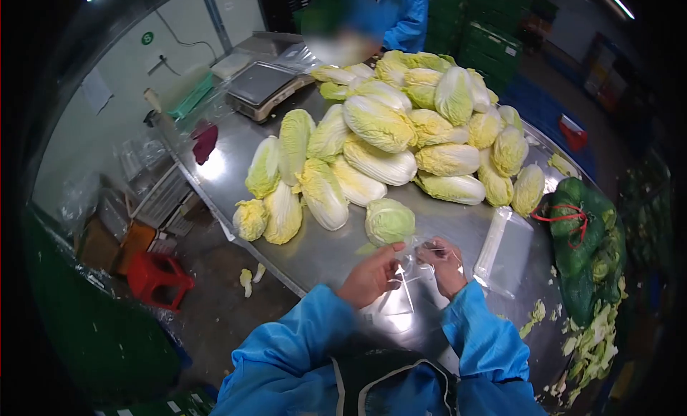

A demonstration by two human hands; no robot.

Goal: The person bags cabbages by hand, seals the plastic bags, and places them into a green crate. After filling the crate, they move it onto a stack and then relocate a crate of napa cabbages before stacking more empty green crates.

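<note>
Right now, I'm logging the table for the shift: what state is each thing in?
Left hand: pinching the bag
Right hand: pinching it too
Bag: clear; whether open, can't tell
Cabbages: unwrapped, mostly heaped
Scale: display unreadable
Net sack: bulging
Stool: upright

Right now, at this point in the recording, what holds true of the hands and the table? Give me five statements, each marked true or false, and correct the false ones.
1. The left hand and right hand hold clear plastic film. True.
2. The scale stands to the right of the cabbage pile. False: the scale is left of the pile.
3. The green net sack has a red tie. True.
4. The red stool stands on the metal table. False: the stool is on the floor, left of the table.
5. Another person in blue is at the far side of the table. True.
</note>
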